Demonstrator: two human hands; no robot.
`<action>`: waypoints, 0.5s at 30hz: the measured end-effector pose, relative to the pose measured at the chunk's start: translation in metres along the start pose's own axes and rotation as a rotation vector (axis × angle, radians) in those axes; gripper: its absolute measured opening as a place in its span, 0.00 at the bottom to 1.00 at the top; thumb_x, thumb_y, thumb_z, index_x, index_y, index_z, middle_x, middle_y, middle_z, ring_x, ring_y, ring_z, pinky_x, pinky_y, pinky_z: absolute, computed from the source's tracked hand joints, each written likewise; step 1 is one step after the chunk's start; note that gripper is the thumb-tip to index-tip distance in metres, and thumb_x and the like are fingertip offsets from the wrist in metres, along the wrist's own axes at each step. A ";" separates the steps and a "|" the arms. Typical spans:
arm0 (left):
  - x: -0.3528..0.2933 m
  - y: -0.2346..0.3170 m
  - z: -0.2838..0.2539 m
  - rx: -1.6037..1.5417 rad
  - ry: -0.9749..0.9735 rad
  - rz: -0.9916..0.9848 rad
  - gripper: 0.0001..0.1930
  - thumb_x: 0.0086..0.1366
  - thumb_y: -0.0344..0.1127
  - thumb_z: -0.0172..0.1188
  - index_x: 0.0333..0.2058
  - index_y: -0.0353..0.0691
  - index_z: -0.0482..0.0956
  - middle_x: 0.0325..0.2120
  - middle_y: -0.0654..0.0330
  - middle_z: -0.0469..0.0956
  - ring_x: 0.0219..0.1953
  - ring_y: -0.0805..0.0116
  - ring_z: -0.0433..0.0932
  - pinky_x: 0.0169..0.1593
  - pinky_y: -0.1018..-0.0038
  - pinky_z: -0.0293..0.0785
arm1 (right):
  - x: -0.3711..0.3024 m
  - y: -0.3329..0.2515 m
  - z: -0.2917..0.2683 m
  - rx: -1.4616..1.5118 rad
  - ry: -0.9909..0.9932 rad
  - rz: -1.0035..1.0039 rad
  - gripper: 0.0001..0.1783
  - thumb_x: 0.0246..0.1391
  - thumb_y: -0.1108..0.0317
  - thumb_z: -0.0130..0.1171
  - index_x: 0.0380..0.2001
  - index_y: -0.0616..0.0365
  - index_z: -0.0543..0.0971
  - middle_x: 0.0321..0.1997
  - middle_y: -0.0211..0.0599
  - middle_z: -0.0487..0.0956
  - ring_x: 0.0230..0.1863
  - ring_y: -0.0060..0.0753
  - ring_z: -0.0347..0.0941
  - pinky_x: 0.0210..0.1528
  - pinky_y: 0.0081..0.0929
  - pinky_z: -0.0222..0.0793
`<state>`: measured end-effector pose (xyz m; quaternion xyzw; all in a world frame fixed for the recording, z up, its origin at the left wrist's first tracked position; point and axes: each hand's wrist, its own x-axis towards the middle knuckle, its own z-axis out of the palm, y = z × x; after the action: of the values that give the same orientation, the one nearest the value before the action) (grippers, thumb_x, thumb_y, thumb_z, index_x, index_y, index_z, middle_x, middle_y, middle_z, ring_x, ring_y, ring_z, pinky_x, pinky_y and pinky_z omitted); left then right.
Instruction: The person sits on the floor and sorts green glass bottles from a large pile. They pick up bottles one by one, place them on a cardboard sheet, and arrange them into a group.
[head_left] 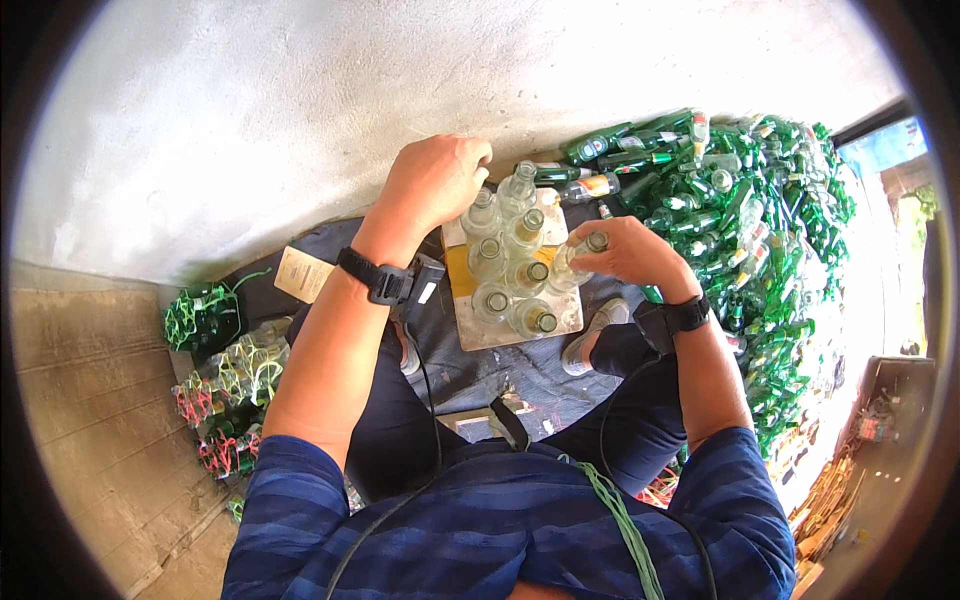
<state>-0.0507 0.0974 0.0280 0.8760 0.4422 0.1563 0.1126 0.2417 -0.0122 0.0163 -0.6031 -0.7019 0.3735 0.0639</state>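
Note:
Several clear glass bottles [527, 276] stand upright, grouped on a pale board with a yellow band [470, 335] between my feet. My right hand [640, 255] grips a clear glass bottle [568, 270] near its neck, at the right edge of the group. On the far left side, my left hand [437, 175] is closed, knuckles up, close to another clear bottle [482, 212]. Its fingertips are turned under, so whatever they hold, if anything, is hidden.
A large heap of mostly green bottles [740, 230] rises on the right. Tied bundles of bottles [240, 375] stand at the left. A white wall [260, 120] closes off the far side. A paper card [303, 274] lies on the dark ground sheet.

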 end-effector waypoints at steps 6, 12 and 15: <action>0.000 -0.001 0.001 -0.023 0.010 -0.006 0.07 0.66 0.37 0.62 0.39 0.43 0.85 0.33 0.51 0.86 0.39 0.46 0.85 0.42 0.54 0.79 | -0.005 -0.007 -0.002 0.040 -0.186 0.093 0.24 0.58 0.55 0.76 0.55 0.50 0.86 0.31 0.40 0.86 0.25 0.28 0.80 0.32 0.30 0.78; 0.000 0.000 0.004 -0.025 0.016 -0.003 0.08 0.66 0.37 0.63 0.38 0.42 0.84 0.33 0.53 0.86 0.39 0.47 0.85 0.42 0.54 0.80 | -0.005 -0.001 0.003 -0.022 -0.238 -0.024 0.26 0.58 0.56 0.76 0.57 0.52 0.85 0.33 0.42 0.86 0.26 0.31 0.82 0.32 0.31 0.78; 0.000 0.000 0.002 -0.032 0.000 0.002 0.08 0.66 0.37 0.63 0.39 0.42 0.85 0.34 0.53 0.86 0.40 0.47 0.85 0.43 0.55 0.80 | -0.008 -0.012 0.001 0.000 -0.289 0.107 0.27 0.54 0.54 0.74 0.56 0.53 0.85 0.36 0.49 0.87 0.37 0.47 0.85 0.42 0.39 0.79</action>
<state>-0.0501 0.0974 0.0262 0.8745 0.4388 0.1636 0.1265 0.2338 -0.0197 0.0257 -0.5795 -0.6708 0.4592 -0.0577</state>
